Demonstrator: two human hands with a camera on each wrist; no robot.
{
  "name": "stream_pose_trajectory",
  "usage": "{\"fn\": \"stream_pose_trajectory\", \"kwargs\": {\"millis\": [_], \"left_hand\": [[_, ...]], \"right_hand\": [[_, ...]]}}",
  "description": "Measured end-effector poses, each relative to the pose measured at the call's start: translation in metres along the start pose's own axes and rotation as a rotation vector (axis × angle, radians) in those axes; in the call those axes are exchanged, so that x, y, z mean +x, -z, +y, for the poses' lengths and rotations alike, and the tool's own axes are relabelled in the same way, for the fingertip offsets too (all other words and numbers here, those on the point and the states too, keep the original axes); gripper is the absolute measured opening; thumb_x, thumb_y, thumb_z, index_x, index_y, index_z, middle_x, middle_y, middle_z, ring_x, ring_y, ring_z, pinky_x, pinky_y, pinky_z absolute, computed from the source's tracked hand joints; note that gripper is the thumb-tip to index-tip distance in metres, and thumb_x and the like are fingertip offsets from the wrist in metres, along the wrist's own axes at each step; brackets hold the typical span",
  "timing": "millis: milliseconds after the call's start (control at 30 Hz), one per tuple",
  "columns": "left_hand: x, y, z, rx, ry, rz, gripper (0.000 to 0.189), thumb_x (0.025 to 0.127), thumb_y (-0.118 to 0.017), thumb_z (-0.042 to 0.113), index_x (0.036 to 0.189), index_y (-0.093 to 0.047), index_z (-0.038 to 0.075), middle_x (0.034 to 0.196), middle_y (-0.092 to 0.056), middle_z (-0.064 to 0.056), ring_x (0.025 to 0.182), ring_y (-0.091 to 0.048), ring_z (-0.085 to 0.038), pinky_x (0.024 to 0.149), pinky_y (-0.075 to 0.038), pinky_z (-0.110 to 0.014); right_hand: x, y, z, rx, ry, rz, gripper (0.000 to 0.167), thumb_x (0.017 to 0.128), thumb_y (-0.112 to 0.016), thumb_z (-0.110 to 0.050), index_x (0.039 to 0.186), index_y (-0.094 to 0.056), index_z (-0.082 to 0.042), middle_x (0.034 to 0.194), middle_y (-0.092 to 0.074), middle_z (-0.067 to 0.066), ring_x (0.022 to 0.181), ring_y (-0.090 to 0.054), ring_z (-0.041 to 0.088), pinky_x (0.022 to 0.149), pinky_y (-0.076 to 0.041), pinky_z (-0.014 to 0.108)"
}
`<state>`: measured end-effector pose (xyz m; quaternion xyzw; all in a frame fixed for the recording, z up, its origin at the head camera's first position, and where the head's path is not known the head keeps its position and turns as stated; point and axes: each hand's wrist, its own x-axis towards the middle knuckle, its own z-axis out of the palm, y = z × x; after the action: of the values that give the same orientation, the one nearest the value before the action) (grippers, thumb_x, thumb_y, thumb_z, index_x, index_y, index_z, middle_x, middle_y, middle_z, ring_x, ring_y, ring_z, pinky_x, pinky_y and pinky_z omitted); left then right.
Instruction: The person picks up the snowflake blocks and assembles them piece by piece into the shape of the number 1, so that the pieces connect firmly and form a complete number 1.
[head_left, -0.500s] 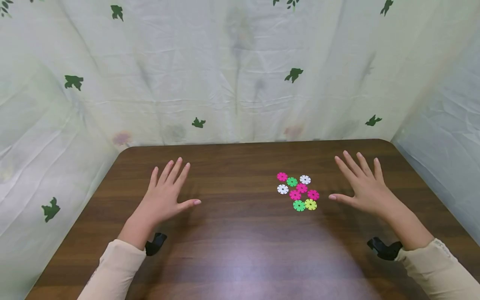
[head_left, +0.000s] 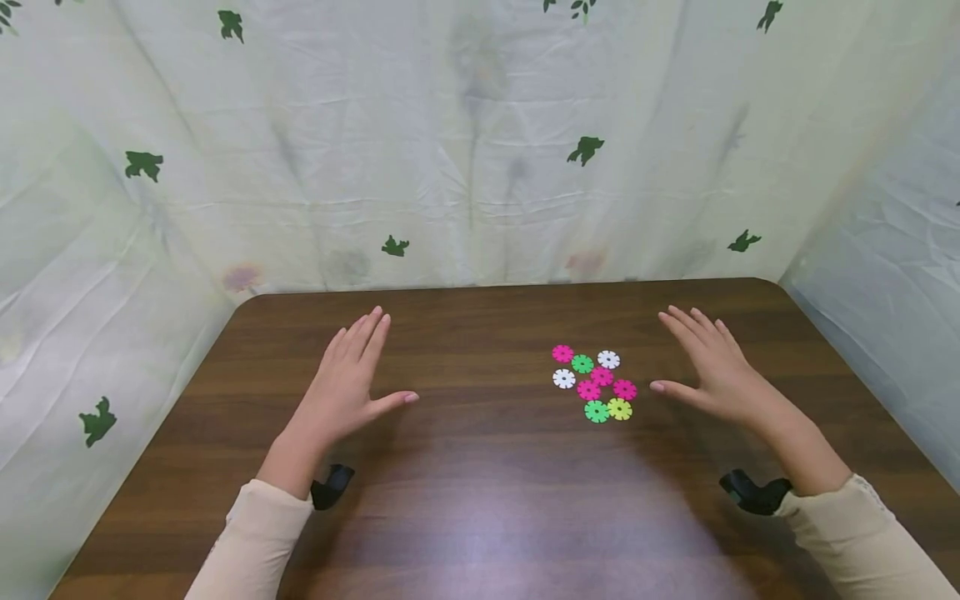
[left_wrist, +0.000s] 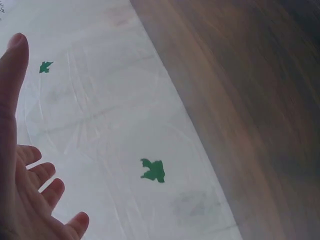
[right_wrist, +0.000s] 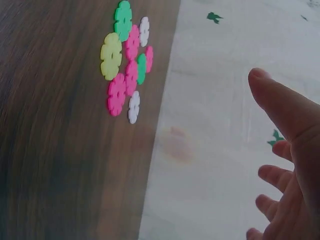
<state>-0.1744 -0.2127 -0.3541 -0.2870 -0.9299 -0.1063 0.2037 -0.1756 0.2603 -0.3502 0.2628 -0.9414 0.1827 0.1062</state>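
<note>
Several flat notched plastic discs lie in a loose cluster right of the table's middle: pink (head_left: 625, 390), green (head_left: 597, 412), white (head_left: 564, 379) and a single yellow disc (head_left: 620, 409). My right hand (head_left: 720, 379) hovers just right of the cluster, fingers straight and thumb pointing at the discs, holding nothing. Over the left part of the table my left hand (head_left: 341, 392) is held up with straight fingers and the thumb out to the side; it holds nothing either. In the right wrist view the same discs show edge to edge beyond the thumb (right_wrist: 280, 97).
The brown wooden table (head_left: 480, 483) runs back to a pale cloth (head_left: 480, 167) printed with green birds and faded flowers, which also hangs at both sides. A black strap device (head_left: 753, 493) sits at the right wrist, another (head_left: 332, 487) at the left.
Both hands have shifted slightly inward toward each other, and their spread fingers have come closer together. The discs lie as before.
</note>
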Motion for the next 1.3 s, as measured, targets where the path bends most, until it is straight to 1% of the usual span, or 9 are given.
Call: {"fn": "stream_pose_trajectory", "kwargs": {"millis": [100,200,267,367,467,533,667,900,1300], "left_hand": [[0.003,-0.006,0.004,-0.028,-0.029,0.052,0.1,0.076,-0.042,0.071,0.142,-0.014,0.001,0.145,-0.018,-0.015,0.13,-0.021,-0.033,0.101,-0.016,-0.051],[0.006,-0.012,0.009,-0.06,-0.048,0.092,0.1,0.076,-0.04,0.071,0.142,-0.014,0.0,0.145,-0.019,-0.015,0.129,-0.022,-0.032,0.101,-0.018,-0.05],[0.009,-0.015,0.013,-0.078,-0.055,0.107,0.101,0.076,-0.044,0.069,0.141,-0.015,-0.002,0.145,-0.019,-0.016,0.13,-0.022,-0.032,0.101,-0.019,-0.049],[0.014,-0.02,0.019,-0.11,-0.043,0.107,0.104,0.073,-0.058,0.062,0.141,-0.016,-0.004,0.145,-0.02,-0.017,0.13,-0.021,-0.03,0.102,-0.019,-0.047],[0.021,-0.025,0.025,-0.143,-0.016,0.083,0.105,0.069,-0.071,0.05,0.14,-0.017,-0.004,0.144,-0.021,-0.017,0.131,-0.021,-0.029,0.102,-0.02,-0.045],[0.025,-0.03,0.029,-0.17,0.006,0.061,0.104,0.068,-0.075,0.045,0.14,-0.017,-0.004,0.144,-0.021,-0.017,0.131,-0.021,-0.028,0.102,-0.02,-0.045],[0.03,-0.039,0.037,-0.217,0.04,0.025,0.102,0.069,-0.074,0.044,0.14,-0.019,-0.002,0.145,-0.022,-0.014,0.131,-0.021,-0.026,0.103,-0.02,-0.043],[0.035,-0.053,0.049,-0.32,0.074,0.006,0.099,0.068,-0.076,0.04,0.14,-0.021,0.0,0.143,-0.025,-0.012,0.13,-0.024,-0.025,0.102,-0.022,-0.042],[0.041,-0.074,0.067,-0.533,0.171,-0.1,0.094,0.07,-0.075,0.04,0.141,-0.023,0.007,0.143,-0.026,-0.007,0.129,-0.024,-0.021,0.101,-0.025,-0.04]], "right_hand": [[0.002,-0.005,0.0,0.039,0.022,0.008,0.087,0.075,-0.072,-0.034,0.139,-0.024,-0.002,0.14,-0.025,0.023,0.128,-0.015,0.043,0.1,-0.008,0.057],[0.004,-0.01,0.001,0.069,0.034,0.007,0.084,0.075,-0.073,-0.03,0.138,-0.026,0.001,0.138,-0.028,0.025,0.126,-0.02,0.043,0.098,-0.015,0.057],[0.005,-0.013,0.001,0.098,0.022,-0.008,0.083,0.075,-0.073,-0.026,0.137,-0.026,0.002,0.137,-0.029,0.025,0.125,-0.023,0.043,0.097,-0.02,0.057],[0.005,-0.018,0.001,0.166,-0.027,-0.048,0.082,0.076,-0.073,-0.023,0.138,-0.025,0.002,0.138,-0.028,0.023,0.125,-0.025,0.04,0.095,-0.023,0.056],[0.004,-0.024,0.004,0.224,-0.081,-0.098,0.081,0.078,-0.07,-0.025,0.139,-0.022,0.0,0.139,-0.027,0.021,0.126,-0.024,0.039,0.095,-0.023,0.055],[0.003,-0.029,0.007,0.246,-0.102,-0.124,0.08,0.079,-0.069,-0.027,0.139,-0.022,-0.001,0.139,-0.027,0.02,0.126,-0.024,0.038,0.096,-0.024,0.055],[0.002,-0.039,0.01,0.266,-0.131,-0.151,0.077,0.08,-0.068,-0.028,0.138,-0.025,-0.001,0.138,-0.029,0.019,0.126,-0.026,0.037,0.096,-0.025,0.054],[0.001,-0.052,0.013,0.302,-0.144,-0.153,0.07,0.081,-0.067,-0.028,0.135,-0.032,0.001,0.134,-0.035,0.019,0.122,-0.031,0.039,0.094,-0.028,0.055],[0.001,-0.072,0.019,0.374,-0.122,-0.141,0.053,0.082,-0.064,-0.004,0.129,-0.04,0.004,0.124,-0.044,0.022,0.111,-0.044,0.038,0.09,-0.036,0.051]]}}
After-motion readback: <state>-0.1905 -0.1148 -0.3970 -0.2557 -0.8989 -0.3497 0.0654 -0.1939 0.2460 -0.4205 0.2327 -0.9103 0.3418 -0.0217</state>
